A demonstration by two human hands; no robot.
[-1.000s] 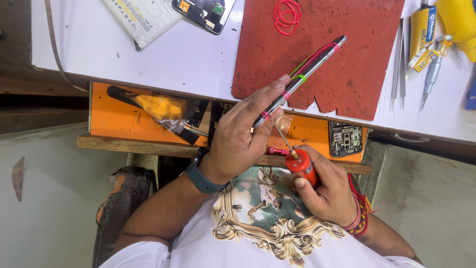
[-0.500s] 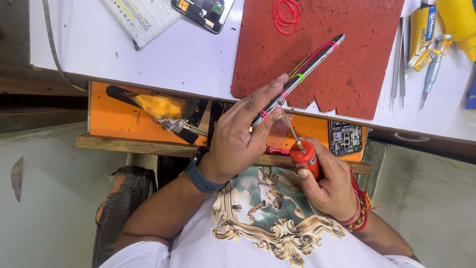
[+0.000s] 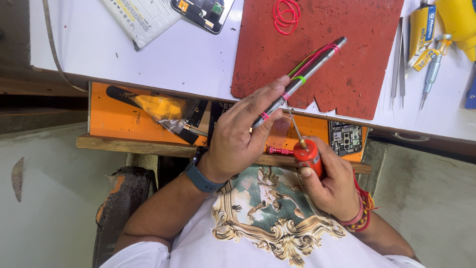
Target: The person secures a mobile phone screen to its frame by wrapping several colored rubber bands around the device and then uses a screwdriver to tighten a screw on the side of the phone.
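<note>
Left hand (image 3: 238, 141) clamps banded phone (image 3: 300, 79) edge-on; right hand (image 3: 329, 181) fists red screwdriver (image 3: 305, 151). Phone likely thin, rigid, fragile: grip edges.

A phone (image 3: 302, 77) was held edge-on in the left hand (image 3: 238, 136), above the front edge of the table (image 3: 163, 59). A screwdriver (image 3: 305, 149) was held in the right hand (image 3: 332, 181), just right of the left hand, its tip set against the phone's edge. A mat (image 3: 357, 54) was laid on the table behind the phone; rubber bands (image 3: 286, 15) lay on its far part. Tweezers (image 3: 398, 59) and a second screwdriver (image 3: 432, 67) were placed right of the mat. A drawer (image 3: 114, 119) was open under the table edge, with a circuit board (image 3: 346, 139) at its right end.
</note>
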